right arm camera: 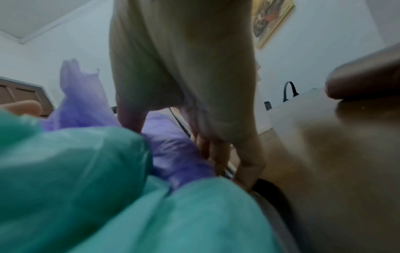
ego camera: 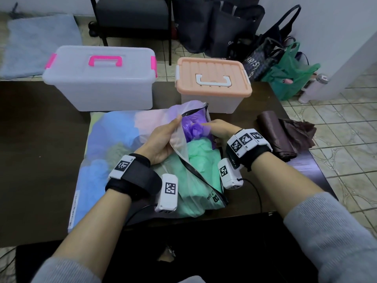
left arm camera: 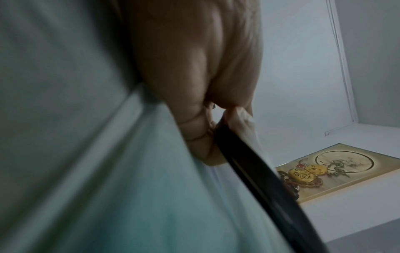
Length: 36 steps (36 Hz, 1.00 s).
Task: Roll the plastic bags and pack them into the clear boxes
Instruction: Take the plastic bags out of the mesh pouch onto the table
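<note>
A large see-through zip pouch (ego camera: 114,144) stuffed with coloured plastic bags lies on the dark table (ego camera: 40,139). My left hand (ego camera: 169,135) pinches the pouch's upper flap by its black zip edge (left arm camera: 249,171) and lifts it; the curled fingers (left arm camera: 201,130) show in the left wrist view. My right hand (ego camera: 216,127) reaches into the opening. Its thumb and fingers (right arm camera: 216,154) sit either side of a crumpled purple bag (ego camera: 193,129) (right arm camera: 82,106). Green bags (ego camera: 200,158) (right arm camera: 86,162) lie below it in the pouch.
At the table's back stand two closed clear boxes: one with a pink handle (ego camera: 100,78), one with a peach lid (ego camera: 212,78). A rolled dark brown bag (ego camera: 273,135) lies at the right. Black totes and a green bag (ego camera: 289,72) sit on the floor behind.
</note>
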Each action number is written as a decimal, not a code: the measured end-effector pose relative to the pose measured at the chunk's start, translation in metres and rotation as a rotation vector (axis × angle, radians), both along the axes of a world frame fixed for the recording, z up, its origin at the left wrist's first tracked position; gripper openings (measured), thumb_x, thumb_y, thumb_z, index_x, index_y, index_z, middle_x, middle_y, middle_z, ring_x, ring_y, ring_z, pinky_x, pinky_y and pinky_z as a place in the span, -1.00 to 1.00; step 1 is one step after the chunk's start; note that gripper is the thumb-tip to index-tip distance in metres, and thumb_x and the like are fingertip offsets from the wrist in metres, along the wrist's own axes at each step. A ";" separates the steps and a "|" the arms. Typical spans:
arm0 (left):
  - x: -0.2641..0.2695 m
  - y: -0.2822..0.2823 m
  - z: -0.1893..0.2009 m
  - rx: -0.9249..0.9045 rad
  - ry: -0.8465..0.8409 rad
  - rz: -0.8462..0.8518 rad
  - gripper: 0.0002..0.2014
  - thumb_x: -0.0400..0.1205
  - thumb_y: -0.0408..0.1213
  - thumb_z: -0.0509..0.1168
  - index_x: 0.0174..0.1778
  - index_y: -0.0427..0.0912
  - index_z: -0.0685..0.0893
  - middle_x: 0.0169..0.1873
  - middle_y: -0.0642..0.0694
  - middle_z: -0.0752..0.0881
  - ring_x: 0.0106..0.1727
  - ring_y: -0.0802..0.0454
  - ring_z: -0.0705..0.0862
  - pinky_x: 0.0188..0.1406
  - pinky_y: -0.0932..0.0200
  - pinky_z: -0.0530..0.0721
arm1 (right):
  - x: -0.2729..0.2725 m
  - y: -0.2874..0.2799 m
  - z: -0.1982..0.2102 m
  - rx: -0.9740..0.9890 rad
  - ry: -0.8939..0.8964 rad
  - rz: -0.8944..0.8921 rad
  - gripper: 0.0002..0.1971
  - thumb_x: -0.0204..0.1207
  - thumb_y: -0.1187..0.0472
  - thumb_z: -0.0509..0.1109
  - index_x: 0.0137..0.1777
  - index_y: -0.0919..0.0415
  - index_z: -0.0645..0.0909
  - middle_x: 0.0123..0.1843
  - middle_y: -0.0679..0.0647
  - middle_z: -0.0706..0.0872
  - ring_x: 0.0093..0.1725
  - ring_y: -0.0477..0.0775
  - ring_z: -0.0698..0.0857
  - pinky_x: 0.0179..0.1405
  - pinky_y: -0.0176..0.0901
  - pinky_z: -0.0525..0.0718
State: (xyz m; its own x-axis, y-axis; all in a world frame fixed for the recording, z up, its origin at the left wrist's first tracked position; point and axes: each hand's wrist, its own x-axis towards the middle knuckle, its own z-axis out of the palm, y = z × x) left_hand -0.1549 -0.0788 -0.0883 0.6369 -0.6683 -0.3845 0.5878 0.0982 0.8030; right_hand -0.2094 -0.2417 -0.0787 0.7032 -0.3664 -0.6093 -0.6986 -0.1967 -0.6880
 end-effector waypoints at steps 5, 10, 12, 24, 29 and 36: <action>-0.002 0.002 0.001 -0.036 0.025 0.010 -0.69 0.70 -0.16 0.19 0.17 -0.32 0.66 0.08 -0.24 0.75 0.03 -0.05 0.74 0.19 0.08 0.68 | 0.003 0.002 0.010 -0.205 -0.177 0.056 -0.73 0.42 0.05 0.52 -0.22 0.26 0.60 -0.24 0.13 0.70 -0.26 0.09 0.66 -0.33 -0.19 0.66; -0.003 0.001 0.002 -0.091 0.044 0.018 -0.74 0.72 -0.21 0.16 0.10 -0.29 0.68 -0.07 -0.19 0.80 -0.10 0.00 0.80 -0.04 0.11 0.77 | -0.006 0.002 0.029 -0.392 -0.167 0.160 -0.75 0.36 0.02 0.49 -0.20 0.22 0.63 -0.19 0.12 0.71 -0.21 0.10 0.66 -0.21 -0.14 0.60; -0.002 0.001 0.001 -0.091 0.043 0.028 -0.75 0.72 -0.21 0.16 0.07 -0.28 0.69 -0.10 -0.17 0.81 -0.11 0.01 0.80 -0.08 0.12 0.78 | -0.014 -0.005 0.040 -0.401 -0.063 0.196 -0.68 0.35 -0.05 0.48 -0.15 0.24 0.67 -0.18 0.12 0.73 -0.22 0.10 0.69 -0.21 -0.14 0.63; 0.000 0.000 -0.003 -0.081 0.007 0.050 -0.77 0.71 -0.21 0.18 -0.06 -0.23 0.70 -0.23 -0.06 0.82 -0.22 0.11 0.78 0.01 0.18 0.72 | -0.078 -0.069 0.051 -0.527 -0.016 -0.256 -0.54 0.39 0.00 0.49 0.10 0.38 0.61 0.07 0.31 0.70 -0.13 0.20 0.68 -0.24 -0.15 0.52; 0.001 0.001 -0.004 -0.064 -0.005 0.033 -0.77 0.71 -0.20 0.18 -0.03 -0.22 0.70 -0.18 -0.06 0.82 -0.16 0.10 0.77 0.08 0.17 0.70 | -0.082 -0.076 0.028 -0.819 -0.001 -0.434 -0.31 0.39 -0.02 0.47 0.37 0.43 0.36 0.32 0.37 0.55 0.37 0.37 0.50 0.28 0.23 0.45; 0.002 0.002 -0.003 -0.038 -0.020 0.022 -0.76 0.71 -0.19 0.17 0.01 -0.23 0.70 -0.16 -0.06 0.82 -0.16 0.10 0.78 0.06 0.19 0.70 | -0.068 -0.068 0.014 -0.918 0.116 -0.443 -0.34 0.47 0.04 0.41 0.44 0.36 0.25 0.43 0.37 0.41 0.52 0.34 0.22 0.38 0.37 0.27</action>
